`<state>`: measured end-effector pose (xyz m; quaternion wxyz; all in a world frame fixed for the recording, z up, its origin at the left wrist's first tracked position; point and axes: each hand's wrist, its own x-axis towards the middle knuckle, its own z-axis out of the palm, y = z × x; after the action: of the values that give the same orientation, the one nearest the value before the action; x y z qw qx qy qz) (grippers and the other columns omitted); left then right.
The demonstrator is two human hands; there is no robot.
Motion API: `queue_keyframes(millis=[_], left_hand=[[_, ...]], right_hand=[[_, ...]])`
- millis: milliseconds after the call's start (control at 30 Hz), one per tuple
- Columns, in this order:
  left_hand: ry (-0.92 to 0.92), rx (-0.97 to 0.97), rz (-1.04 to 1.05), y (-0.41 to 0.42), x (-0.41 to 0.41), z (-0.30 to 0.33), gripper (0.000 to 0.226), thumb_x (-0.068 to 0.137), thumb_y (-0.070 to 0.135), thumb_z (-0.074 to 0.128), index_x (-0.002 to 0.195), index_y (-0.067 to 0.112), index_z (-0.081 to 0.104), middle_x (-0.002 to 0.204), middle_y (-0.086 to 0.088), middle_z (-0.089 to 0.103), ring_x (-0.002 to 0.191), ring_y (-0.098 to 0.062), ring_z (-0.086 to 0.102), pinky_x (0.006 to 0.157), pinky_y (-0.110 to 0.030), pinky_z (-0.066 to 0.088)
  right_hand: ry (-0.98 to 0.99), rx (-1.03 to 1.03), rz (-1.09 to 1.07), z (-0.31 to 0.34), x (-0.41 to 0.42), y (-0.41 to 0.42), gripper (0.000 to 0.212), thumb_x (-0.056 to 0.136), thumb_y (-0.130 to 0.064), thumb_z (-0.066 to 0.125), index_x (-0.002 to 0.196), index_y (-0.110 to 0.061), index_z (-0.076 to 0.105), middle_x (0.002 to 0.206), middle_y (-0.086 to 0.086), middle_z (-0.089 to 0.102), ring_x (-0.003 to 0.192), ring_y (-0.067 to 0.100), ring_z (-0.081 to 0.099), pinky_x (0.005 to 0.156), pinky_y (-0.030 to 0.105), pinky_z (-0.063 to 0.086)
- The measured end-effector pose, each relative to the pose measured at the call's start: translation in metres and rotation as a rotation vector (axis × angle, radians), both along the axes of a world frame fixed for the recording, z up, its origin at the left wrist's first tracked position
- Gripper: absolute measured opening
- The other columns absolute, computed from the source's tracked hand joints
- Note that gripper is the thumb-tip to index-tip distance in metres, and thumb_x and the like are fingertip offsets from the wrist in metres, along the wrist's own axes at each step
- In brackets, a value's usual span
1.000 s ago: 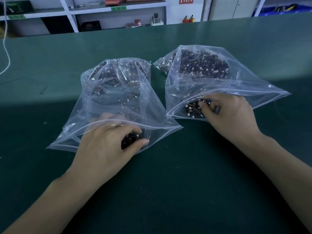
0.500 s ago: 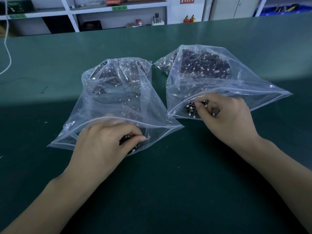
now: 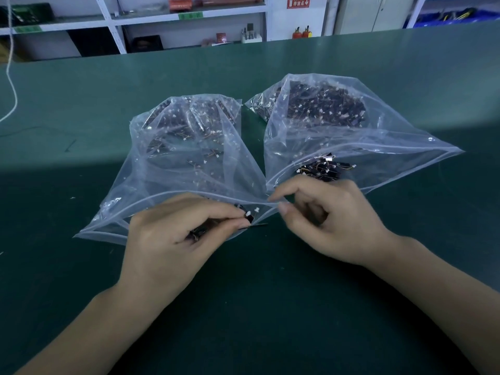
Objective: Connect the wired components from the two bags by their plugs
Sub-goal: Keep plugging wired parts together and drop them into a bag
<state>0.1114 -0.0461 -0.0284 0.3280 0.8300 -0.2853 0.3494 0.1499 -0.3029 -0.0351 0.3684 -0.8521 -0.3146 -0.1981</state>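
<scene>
Two clear zip bags lie side by side on the green table, mouths toward me, both full of small dark wired components with white plugs. My left hand is at the mouth of the left bag and pinches one dark component whose white plug shows at my fingertips. My right hand is outside the right bag, fingers curled, with index and thumb at the left bag's near-right corner. Whether it holds anything is hidden. A small cluster of components lies just inside the right bag's mouth.
The green table stretches wide in front of and around the bags. A white cable hangs at the far left. White shelving with boxes and small items stands beyond the table's far edge.
My right hand has come out of the right bag and moved left toward the left bag's corner. My left hand has drawn a component up to the left bag's mouth.
</scene>
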Motion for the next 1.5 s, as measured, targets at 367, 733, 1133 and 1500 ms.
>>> queue_keyframes(millis=[367,733,1133,1500], left_hand=[[0.144,-0.064,-0.134,-0.006,-0.002,-0.006,0.010,0.095,0.015,0.079,0.105,0.013,0.080,0.099,0.012,0.079,0.089,-0.002,0.077,0.077,-0.019,0.059],[0.137,0.065,-0.067,-0.003,0.001,-0.008,0.014,0.098,0.011,0.072,0.108,0.011,0.082,0.097,0.008,0.078,0.083,-0.012,0.075,0.071,-0.031,0.059],[0.149,-0.175,-0.143,-0.005,-0.002,-0.008,0.024,0.103,0.016,0.069,0.125,0.025,0.069,0.105,0.012,0.078,0.092,-0.010,0.078,0.082,-0.022,0.062],[0.258,-0.266,-0.218,-0.006,-0.004,-0.008,0.021,0.103,0.021,0.069,0.123,0.026,0.071,0.101,0.011,0.077,0.089,-0.016,0.079,0.077,-0.028,0.063]], right_hand=[[-0.007,-0.129,0.109,-0.006,-0.001,0.007,0.026,0.097,-0.045,0.071,0.120,-0.032,0.073,0.059,-0.015,0.039,0.048,-0.003,0.039,0.054,0.014,0.027],[0.005,-0.149,0.097,-0.010,0.004,0.008,0.011,0.097,-0.033,0.071,0.106,-0.029,0.076,0.059,-0.013,0.035,0.050,0.003,0.038,0.056,0.013,0.026],[-0.061,-0.075,0.052,-0.011,0.004,0.007,0.031,0.096,-0.005,0.066,0.120,-0.022,0.077,0.056,-0.009,0.030,0.049,0.008,0.035,0.052,0.024,0.036],[-0.107,0.086,0.096,-0.005,0.000,0.010,0.012,0.097,-0.025,0.076,0.096,-0.014,0.080,0.054,-0.010,0.040,0.049,-0.001,0.033,0.059,0.007,0.027]])
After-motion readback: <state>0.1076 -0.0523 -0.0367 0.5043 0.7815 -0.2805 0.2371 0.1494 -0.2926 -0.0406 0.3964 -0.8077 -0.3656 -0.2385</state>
